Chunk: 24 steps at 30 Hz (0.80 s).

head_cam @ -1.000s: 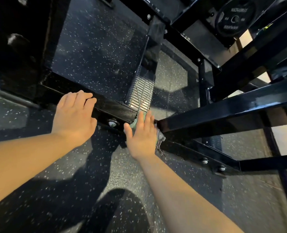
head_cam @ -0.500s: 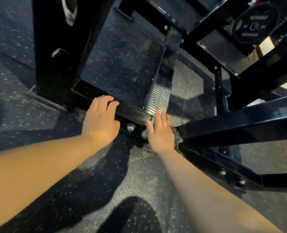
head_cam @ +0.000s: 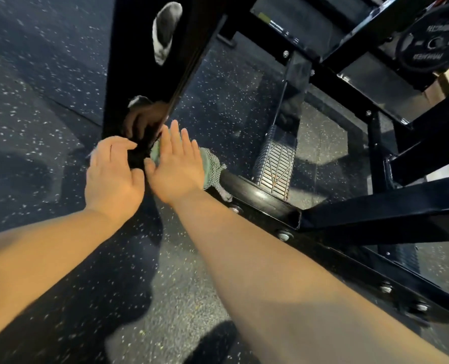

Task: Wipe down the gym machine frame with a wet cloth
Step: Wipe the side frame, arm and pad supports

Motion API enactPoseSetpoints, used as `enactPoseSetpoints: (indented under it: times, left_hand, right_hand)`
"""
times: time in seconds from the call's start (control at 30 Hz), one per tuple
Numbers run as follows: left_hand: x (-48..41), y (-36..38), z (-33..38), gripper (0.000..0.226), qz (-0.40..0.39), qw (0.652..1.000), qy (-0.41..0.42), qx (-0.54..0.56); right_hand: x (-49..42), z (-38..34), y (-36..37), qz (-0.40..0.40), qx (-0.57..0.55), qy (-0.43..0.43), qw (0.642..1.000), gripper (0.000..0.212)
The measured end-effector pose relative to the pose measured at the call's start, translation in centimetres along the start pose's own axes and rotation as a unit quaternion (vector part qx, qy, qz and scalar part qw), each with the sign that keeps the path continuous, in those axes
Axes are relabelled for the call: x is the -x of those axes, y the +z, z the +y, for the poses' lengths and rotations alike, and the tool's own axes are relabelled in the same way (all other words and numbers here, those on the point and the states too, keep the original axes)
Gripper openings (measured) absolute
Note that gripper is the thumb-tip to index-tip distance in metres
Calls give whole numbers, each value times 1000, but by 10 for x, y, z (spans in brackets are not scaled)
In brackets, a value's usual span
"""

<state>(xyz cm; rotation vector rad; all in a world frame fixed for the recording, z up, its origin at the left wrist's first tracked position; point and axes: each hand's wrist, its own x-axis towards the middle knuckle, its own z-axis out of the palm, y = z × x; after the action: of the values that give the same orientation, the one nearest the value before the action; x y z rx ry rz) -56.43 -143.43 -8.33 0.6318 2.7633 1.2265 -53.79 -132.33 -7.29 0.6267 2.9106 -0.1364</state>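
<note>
My right hand (head_cam: pixel 177 166) lay flat, fingers straight and close together, pressing the green cloth (head_cam: pixel 210 166) onto the low bar (head_cam: pixel 260 198) of the black gym machine frame (head_cam: pixel 375 214), just where that bar met the foot of the upright post (head_cam: pixel 139 61). The cloth was mostly hidden under my palm; a mesh-textured edge stuck out on the right of the hand and drooped over the bar, and a small green patch showed past my thumb beside the post. My left hand (head_cam: pixel 113 174) was just beside the right, thumbs nearly touching, its fingers curled in toward the dark foot of the post; I could not tell whether it truly gripped the metal or only rested against it. The glossy face of the post mirrored a hand. Beyond the bar a ribbed foot plate (head_cam: pixel 276 161) sloped up toward the rear crossmembers, and a weight plate (head_cam: pixel 433 40) hung at the top right. Bolts (head_cam: pixel 283 235) dotted the bar along the speckled rubber floor (head_cam: pixel 47 101).
</note>
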Motion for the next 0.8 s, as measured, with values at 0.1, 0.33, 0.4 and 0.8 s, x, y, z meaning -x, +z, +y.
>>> enactPoseSetpoints:
  times: [0.1,0.33,0.4,0.8]
  left_hand:
    - [3,7,9,44,-15,999,-14,31]
    - [25,28,24,56,-81,992,-58,81]
    - [23,23,19,49,-62,992,-47,102]
    - [-3,5,-11,41,-17,979,-66,193]
  right_hand:
    - [30,49,7,13,21,-22,999,64]
    - [113,154,14,8,-1,237,971,62]
    - [102,131,15,55,0,262,964,64]
    - [-13,-22,-4,-19,8,70,997,97]
